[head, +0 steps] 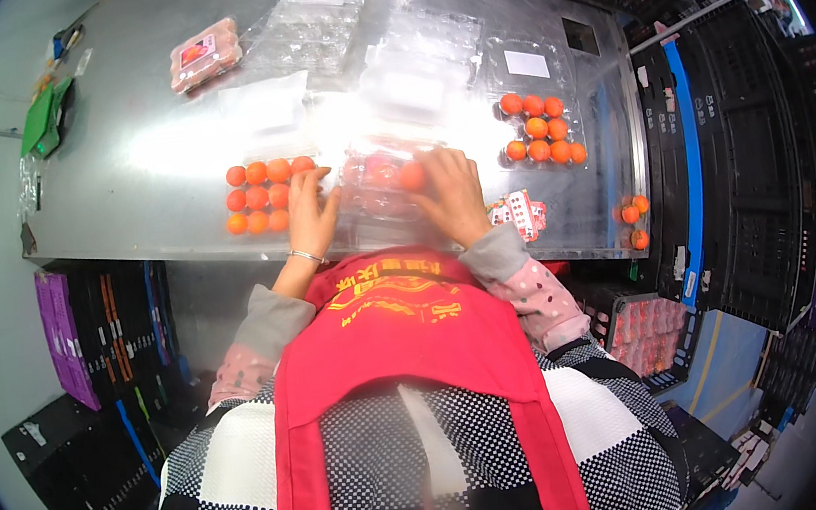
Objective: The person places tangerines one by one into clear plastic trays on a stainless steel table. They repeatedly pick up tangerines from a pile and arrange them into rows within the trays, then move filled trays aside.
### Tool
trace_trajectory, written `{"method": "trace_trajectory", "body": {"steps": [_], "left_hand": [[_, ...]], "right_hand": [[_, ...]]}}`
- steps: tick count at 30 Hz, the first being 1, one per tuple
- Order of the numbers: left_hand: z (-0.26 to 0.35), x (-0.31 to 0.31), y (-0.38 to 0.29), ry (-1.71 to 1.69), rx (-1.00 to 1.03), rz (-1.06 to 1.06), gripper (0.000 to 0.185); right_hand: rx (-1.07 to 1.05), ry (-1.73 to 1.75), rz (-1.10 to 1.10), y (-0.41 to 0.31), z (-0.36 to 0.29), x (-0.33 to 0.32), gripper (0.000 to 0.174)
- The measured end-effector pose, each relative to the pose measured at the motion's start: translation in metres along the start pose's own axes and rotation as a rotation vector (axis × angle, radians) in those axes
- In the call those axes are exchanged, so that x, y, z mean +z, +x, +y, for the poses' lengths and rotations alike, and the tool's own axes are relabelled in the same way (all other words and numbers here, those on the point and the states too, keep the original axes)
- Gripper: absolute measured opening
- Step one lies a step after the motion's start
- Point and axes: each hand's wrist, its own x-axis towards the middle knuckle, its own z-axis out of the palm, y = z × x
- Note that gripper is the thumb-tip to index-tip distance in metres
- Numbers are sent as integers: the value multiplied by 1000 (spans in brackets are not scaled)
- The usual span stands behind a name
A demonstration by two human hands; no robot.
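Clear plastic fruit trays lie in front of me on the metal table (163, 162). My left hand (312, 209) is at the right side of a tray filled with orange-red round fruits (257, 197), its fingers over the last column. Whether it grips a fruit there is hidden. In the middle, a clear tray (380, 209) holds a few fruits, blurred by glare and motion. Over that tray's right side, my right hand (454, 193) has a round fruit (412, 177) between thumb and fingers. Farther right, another open tray (571, 96) holds several fruits (536, 128) with gaps among them.
Behind are stacked clear trays (311, 32) and a closed, labelled fruit pack (206, 55). Printed labels (520, 216) lie beside my right wrist. Loose fruits (631, 214) sit at the right corner. A green device (47, 118) stands far left; black crates (735, 142) line the right.
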Motion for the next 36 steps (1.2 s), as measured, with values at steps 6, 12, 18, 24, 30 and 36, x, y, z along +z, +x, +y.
{"method": "trace_trajectory", "body": {"steps": [6,12,18,24,30,36], "left_hand": [[-20,6,-3,-164,-251,-209,43],[-19,8,0,-233,-262,-235,40],[4,8,1,-446,-218,-76,31],[27,14,53,-521,-192,-72,35],[23,48,128,-444,-167,-133,38],[-26,78,154,-256,-286,-187,39]], "right_hand": [[-49,-46,10,1,3,7,57],[-22,54,140,0,-4,-2,48],[445,1030,258,-9,11,-41,47],[487,1306,419,-26,43,-77,57],[507,1328,554,-35,65,-94,56],[559,1048,574,-43,97,-102,53]]}}
